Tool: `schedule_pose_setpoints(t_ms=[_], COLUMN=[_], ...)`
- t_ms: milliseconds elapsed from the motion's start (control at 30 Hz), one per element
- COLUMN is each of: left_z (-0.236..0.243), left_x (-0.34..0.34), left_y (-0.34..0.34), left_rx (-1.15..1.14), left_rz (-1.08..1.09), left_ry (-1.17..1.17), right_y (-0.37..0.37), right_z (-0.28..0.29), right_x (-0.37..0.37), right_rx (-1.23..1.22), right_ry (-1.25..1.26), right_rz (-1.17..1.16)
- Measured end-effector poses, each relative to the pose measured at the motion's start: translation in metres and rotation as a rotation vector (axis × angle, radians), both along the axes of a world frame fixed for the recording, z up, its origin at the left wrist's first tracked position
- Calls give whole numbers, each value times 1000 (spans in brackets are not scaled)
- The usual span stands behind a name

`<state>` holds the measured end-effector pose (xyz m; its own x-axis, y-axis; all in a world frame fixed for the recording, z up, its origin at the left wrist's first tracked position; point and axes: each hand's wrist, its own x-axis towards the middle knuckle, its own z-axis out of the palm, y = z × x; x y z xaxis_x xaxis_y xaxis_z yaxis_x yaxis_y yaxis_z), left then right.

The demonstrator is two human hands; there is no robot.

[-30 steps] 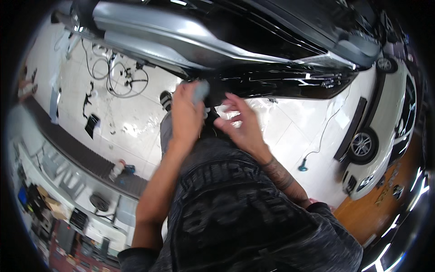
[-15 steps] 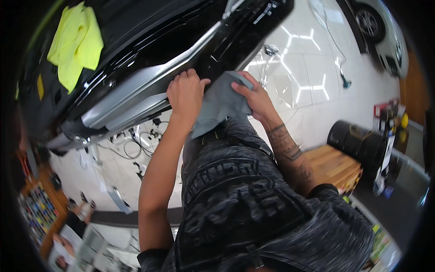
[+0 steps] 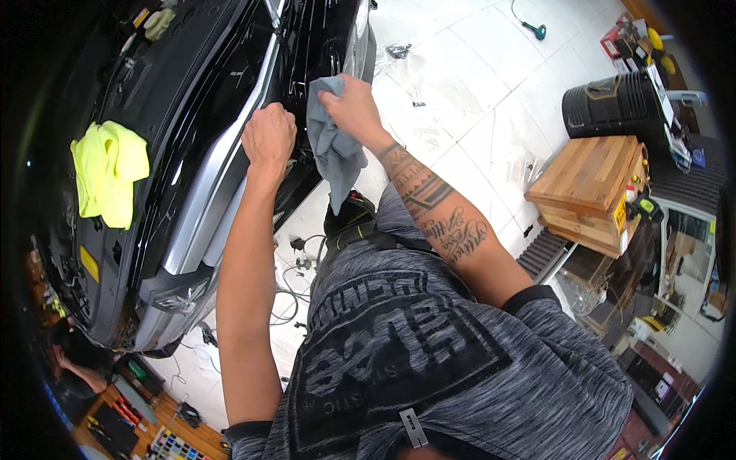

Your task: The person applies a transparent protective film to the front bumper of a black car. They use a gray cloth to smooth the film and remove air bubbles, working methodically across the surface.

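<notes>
My right hand is closed on a grey cloth, which hangs in folds beneath the fingers beside the car's black bodywork. My left hand is curled closed, knuckles up, over the silver trim strip on the front of a black car. Its fingertips are hidden, so what it grips, if anything, does not show. A bright yellow cloth lies draped over the car's front, left of my hands.
A wooden box and a black drum stand to the right. Cables lie on the white tiled floor below the bumper. A teal tool rests far off. Another person's arm shows at lower left.
My view has swung round along the car. The grey cloth, spread between my hands before, now hangs bunched from my right hand. My left hand has curled into a closed shape.
</notes>
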<state>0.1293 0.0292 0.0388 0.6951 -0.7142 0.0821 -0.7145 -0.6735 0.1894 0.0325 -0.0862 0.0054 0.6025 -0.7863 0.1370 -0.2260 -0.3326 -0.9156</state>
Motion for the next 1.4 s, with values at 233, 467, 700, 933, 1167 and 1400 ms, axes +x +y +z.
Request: schedule_pose_setpoints(t_ms=[233,467,700,933,1167,1400], left_z=[-2,-8,-1,7,11,-4], left_x=[3,7,3,6,8,7], left_y=[2,10,20,32,42,57], left_rx=[-55,-75,-3,37,56,101], left_rz=[-67,-31,-94,-28,-58,-41], left_ry=[3,76,123,245,263,330], right_y=[-5,23,42,-6,2,-22], right_z=[7,8,-19,16,1,22], right_x=[20,30,24,43,31,34], right_rx=[-140,-240,-155,-279,-54,-551], right_ry=[122,197,189,182,197,314], right_rz=[70,12,-13,-34,73,347])
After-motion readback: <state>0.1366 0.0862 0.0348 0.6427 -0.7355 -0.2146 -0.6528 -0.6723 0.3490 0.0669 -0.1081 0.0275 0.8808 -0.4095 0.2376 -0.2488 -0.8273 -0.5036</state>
